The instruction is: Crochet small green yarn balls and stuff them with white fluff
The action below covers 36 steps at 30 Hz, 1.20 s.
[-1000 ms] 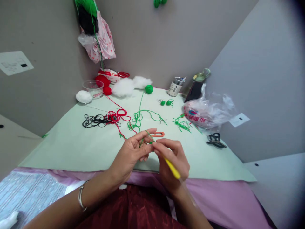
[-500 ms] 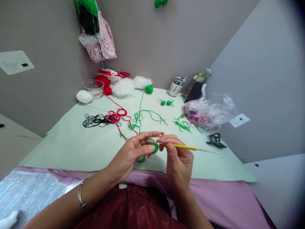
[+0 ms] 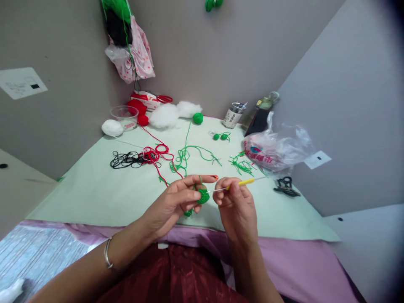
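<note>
My left hand (image 3: 173, 204) pinches a small green crochet piece (image 3: 203, 196) between thumb and fingers. Its index finger is stretched out, with green yarn looped over it and an orange band near the tip. In my right hand (image 3: 236, 206) is a crochet hook with a yellow handle (image 3: 246, 182), gripped by thumb and fingers. The hook's metal end points left and meets the right edge of the crochet piece. More green yarn (image 3: 188, 213) hangs below my left hand. Behind the hands, loose green yarn (image 3: 179, 160) lies on the pale table cover.
Tangled red yarn (image 3: 153, 155) and black yarn (image 3: 126, 160) lie left. White stuffing (image 3: 164, 116), a green yarn ball (image 3: 198, 118) and a pen cup (image 3: 232, 115) stand at the back. To the right are a plastic bag (image 3: 274, 147) and a black claw clip (image 3: 286, 187).
The hook has tilted, its handle end swinging upward and its tip now at the piece's right edge. My right hand has turned, and the crochet piece shows more of its face.
</note>
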### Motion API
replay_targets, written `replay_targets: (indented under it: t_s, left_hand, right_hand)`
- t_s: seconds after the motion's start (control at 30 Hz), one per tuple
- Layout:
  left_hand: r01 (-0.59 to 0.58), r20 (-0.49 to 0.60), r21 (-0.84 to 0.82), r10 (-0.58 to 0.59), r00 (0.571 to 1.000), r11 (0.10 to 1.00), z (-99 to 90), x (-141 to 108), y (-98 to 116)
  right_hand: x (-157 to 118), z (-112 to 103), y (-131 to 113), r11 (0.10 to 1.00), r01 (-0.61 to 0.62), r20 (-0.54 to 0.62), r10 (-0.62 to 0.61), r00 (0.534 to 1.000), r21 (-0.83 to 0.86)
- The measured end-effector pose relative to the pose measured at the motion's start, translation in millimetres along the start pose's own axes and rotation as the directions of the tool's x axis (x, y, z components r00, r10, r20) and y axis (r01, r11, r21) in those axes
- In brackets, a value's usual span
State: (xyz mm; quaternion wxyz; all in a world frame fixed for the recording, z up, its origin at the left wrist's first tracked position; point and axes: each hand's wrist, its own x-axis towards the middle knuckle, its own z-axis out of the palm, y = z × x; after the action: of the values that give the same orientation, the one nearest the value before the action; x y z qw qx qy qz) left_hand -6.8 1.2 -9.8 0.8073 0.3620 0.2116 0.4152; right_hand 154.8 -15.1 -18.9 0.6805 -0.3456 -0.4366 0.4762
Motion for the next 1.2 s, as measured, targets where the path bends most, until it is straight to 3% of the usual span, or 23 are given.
replay_targets:
  t_s: [0.2,0.3,0.53,0.73,0.87,1.07,1.13,1.2]
  left_hand:
    - [-0.104,0.013,0.306,0.105,0.994,0.946,2.5,-3,-2]
    - [-0.118,0.036,0.370,0.113,0.993,0.922,1.6,-4,1]
    - [-0.112,-0.021,0.355,0.128,0.991,0.928,0.3,-5,2]
    - [-0.134,-0.010,0.425,0.153,0.988,0.895,-0.6,-6,2]
    - [-0.167,-0.019,0.512,0.205,0.979,0.843,1.7,-8,3]
    - [-0.298,0.013,0.705,0.408,0.913,0.643,6.0,-9,2]
    - [-0.316,0.012,0.736,0.455,0.890,0.599,6.2,-9,-1]
    - [-0.299,-0.036,0.725,0.468,0.883,0.620,6.5,-10,-4]
  right_hand:
    - [-9,2,3,0.931,0.201,0.031,-0.202,0.979,-0.306]
    - [-8,1,2,0.962,0.164,0.006,-0.166,0.986,-0.218]
    - [-1,2,-6,0.995,0.092,0.023,-0.091,0.996,-0.044]
    - [-5,-2,-8,0.986,0.111,0.056,-0.104,0.993,-0.124]
    - [-9,-4,-6,0.952,0.196,0.059,-0.188,0.980,-0.235]
    - [-15,-2,-13,0.794,0.384,0.184,-0.337,0.923,-0.472]
    - [-17,-3,-14,0.685,0.488,0.287,-0.396,0.872,-0.541]
    - [-20,-5,-10,0.542,0.606,0.393,-0.464,0.794,-0.583]
